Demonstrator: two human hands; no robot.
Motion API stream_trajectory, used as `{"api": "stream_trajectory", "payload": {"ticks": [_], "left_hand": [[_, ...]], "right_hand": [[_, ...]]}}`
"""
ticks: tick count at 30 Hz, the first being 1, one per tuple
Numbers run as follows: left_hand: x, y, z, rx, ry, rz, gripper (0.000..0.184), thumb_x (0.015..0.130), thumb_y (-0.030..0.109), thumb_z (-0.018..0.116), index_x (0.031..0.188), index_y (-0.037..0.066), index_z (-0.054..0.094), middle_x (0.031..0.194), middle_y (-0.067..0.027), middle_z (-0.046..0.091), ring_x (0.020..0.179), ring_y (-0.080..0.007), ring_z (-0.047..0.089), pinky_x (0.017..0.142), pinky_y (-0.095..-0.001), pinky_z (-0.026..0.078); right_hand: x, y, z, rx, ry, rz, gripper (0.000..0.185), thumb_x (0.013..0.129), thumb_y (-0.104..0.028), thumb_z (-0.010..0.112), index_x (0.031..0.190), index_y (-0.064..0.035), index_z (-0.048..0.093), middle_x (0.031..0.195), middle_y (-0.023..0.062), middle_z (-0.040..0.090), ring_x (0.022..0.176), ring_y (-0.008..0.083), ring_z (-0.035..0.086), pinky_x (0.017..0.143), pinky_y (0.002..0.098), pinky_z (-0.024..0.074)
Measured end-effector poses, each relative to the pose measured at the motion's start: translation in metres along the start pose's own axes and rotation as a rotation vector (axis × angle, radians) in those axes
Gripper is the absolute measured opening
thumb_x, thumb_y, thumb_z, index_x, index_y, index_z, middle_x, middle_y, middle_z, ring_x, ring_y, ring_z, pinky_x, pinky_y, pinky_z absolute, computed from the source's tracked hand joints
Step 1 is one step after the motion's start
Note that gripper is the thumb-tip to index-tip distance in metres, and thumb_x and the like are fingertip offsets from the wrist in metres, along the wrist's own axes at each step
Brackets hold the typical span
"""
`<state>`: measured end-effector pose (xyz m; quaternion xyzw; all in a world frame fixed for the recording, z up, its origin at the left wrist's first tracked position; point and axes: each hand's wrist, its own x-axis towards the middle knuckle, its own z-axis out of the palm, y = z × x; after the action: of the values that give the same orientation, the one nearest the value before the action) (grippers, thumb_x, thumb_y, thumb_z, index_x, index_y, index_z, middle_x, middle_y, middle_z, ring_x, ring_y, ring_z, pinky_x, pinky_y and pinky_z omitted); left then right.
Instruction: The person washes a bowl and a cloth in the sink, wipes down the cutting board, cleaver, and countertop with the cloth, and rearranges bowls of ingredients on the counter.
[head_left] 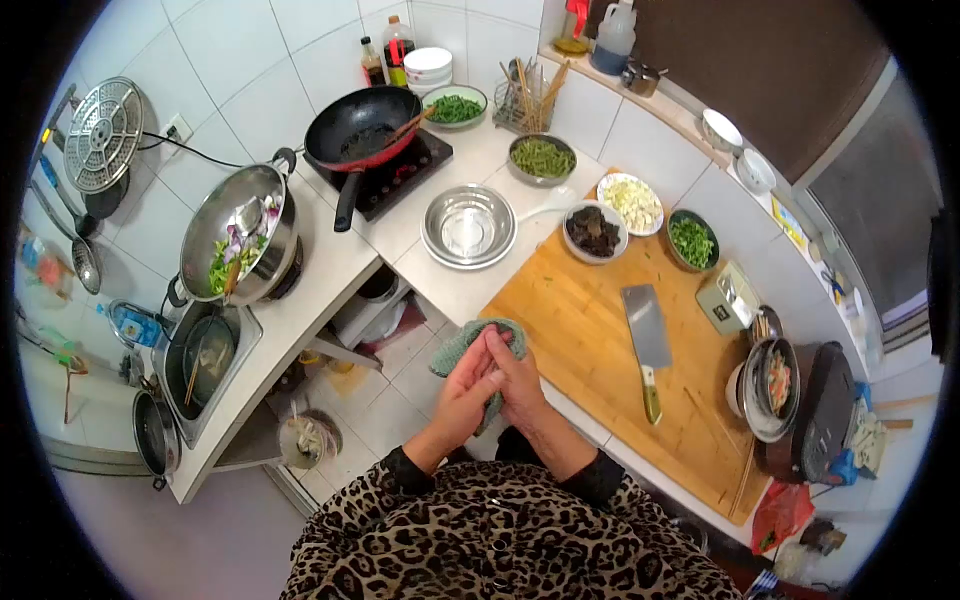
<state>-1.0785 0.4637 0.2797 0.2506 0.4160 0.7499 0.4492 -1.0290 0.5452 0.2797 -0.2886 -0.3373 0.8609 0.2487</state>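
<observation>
A grey-green dishcloth [458, 347] is bunched between my two hands in front of my body, above the floor gap by the counter. My left hand [465, 390] presses against it, fingers together. Closed over the other side of the cloth is my right hand [518, 375], its fingers meeting the left ones. Part of the cloth hangs below the palms, and the hands hide the rest. Just to the right lies a wooden cutting board [560, 330] with a cleaver [648, 330] flat on it. Beyond the hands, a shiny metal bowl [468, 226] sits on the counter.
A black wok [360, 130] rests on the induction cooker [420, 165]. At left, a steel pot [205, 225] holds chopped vegetables beside the sink [245, 325]. Bowls of green beans [543, 158], dark fungus [593, 232] and chopped greens [692, 240] line the back. A bin [303, 440] stands below.
</observation>
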Motion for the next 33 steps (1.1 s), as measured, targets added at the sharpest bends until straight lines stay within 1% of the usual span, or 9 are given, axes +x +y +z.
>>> {"api": "stream_trajectory", "payload": {"ticks": [4,9,12,16,21,22,26,29,33], "left_hand": [[-0.023,0.0,-0.009,0.908,-0.189,0.145,0.079,0.088,0.017,0.054,0.141,-0.006,0.0,0.146,-0.0258,0.011,0.136,-0.0351,0.017,0.11,-0.0381,0.018],[-0.035,0.004,-0.004,1.068,-0.358,0.01,0.08,0.084,0.016,0.06,0.141,-0.004,0.008,0.142,-0.0302,0.019,0.131,-0.0418,0.025,0.105,-0.0397,0.029],[-0.039,0.001,-0.015,1.168,-0.452,0.104,0.075,0.082,0.016,0.062,0.14,-0.003,0.017,0.142,-0.0275,0.022,0.129,-0.0421,0.028,0.104,-0.0402,0.031],[-0.027,-0.003,-0.026,1.076,-0.118,0.311,0.062,0.084,0.012,0.058,0.136,-0.001,0.028,0.143,-0.0242,0.023,0.13,-0.0392,0.028,0.104,-0.0406,0.029],[-0.019,-0.029,-0.07,0.886,0.186,0.092,0.04,0.089,0.015,0.052,0.124,-0.002,0.044,0.116,-0.0223,0.052,0.105,-0.0367,0.052,0.09,-0.0391,0.042],[-0.015,-0.027,-0.064,1.029,0.19,0.113,0.031,0.092,0.013,0.047,0.119,-0.002,0.048,0.101,-0.0151,0.062,0.089,-0.0245,0.061,0.078,-0.0334,0.047],[-0.007,-0.07,-0.075,0.568,0.22,-0.118,0.025,0.094,0.015,0.046,0.113,-0.001,0.052,0.09,-0.0063,0.06,0.079,-0.0113,0.058,0.069,-0.025,0.047],[-0.01,-0.082,-0.08,0.58,0.215,-0.243,0.026,0.094,0.015,0.046,0.113,-0.002,0.052,0.091,-0.0073,0.06,0.079,-0.0123,0.058,0.069,-0.0256,0.048],[-0.022,-0.099,-0.091,0.534,0.233,-0.414,0.027,0.095,0.016,0.046,0.115,-0.002,0.05,0.09,-0.0067,0.06,0.079,-0.0122,0.058,0.069,-0.0251,0.048]], "right_hand": [[0.001,0.025,-0.013,-0.268,0.2,0.181,0.037,0.084,-0.038,0.063,0.101,-0.005,0.056,0.091,0.0029,0.056,0.079,0.0119,0.052,0.066,0.0275,0.0437],[0.015,0.032,-0.042,-0.173,0.349,0.037,0.035,0.085,-0.037,0.061,0.097,-0.0045,0.056,0.084,0.0047,0.057,0.069,0.0154,0.054,0.059,0.0308,0.0457],[0.021,0.005,-0.056,0.099,0.349,-0.031,0.034,0.087,-0.035,0.059,0.103,-0.0061,0.054,0.091,0.0068,0.06,0.079,0.0207,0.059,0.071,0.0329,0.0499],[0.002,0.01,-0.028,0.258,0.196,0.228,0.037,0.089,-0.036,0.056,0.108,-0.005,0.053,0.094,0.0064,0.061,0.083,0.0218,0.059,0.078,0.0351,0.0472],[0.012,0.045,-0.038,-0.711,-0.203,-0.058,0.033,0.089,-0.032,0.055,0.107,-0.0039,0.058,0.093,0.0046,0.06,0.087,0.0133,0.053,0.077,0.0301,0.0434],[0.018,0.04,-0.044,-0.815,-0.082,0.027,0.034,0.089,-0.033,0.054,0.101,-0.0016,0.061,0.092,0.0051,0.06,0.083,0.0128,0.053,0.073,0.029,0.0442],[0.064,-0.012,-0.08,-0.883,0.374,0.063,0.038,0.086,-0.037,0.056,0.094,-0.0014,0.063,0.083,0.0134,0.064,0.075,0.022,0.06,0.071,0.0349,0.0473],[0.114,-0.045,-0.11,-0.911,0.243,-0.098,0.047,0.083,-0.042,0.058,0.095,0.0032,0.062,0.084,0.0192,0.063,0.076,0.0267,0.061,0.07,0.037,0.0476],[0.181,-0.028,-0.143,-1.554,0.097,-0.306,0.064,0.077,-0.047,0.062,0.103,0.0107,0.054,0.11,0.0273,0.052,0.105,0.0351,0.049,0.088,0.0423,0.0394]]}}
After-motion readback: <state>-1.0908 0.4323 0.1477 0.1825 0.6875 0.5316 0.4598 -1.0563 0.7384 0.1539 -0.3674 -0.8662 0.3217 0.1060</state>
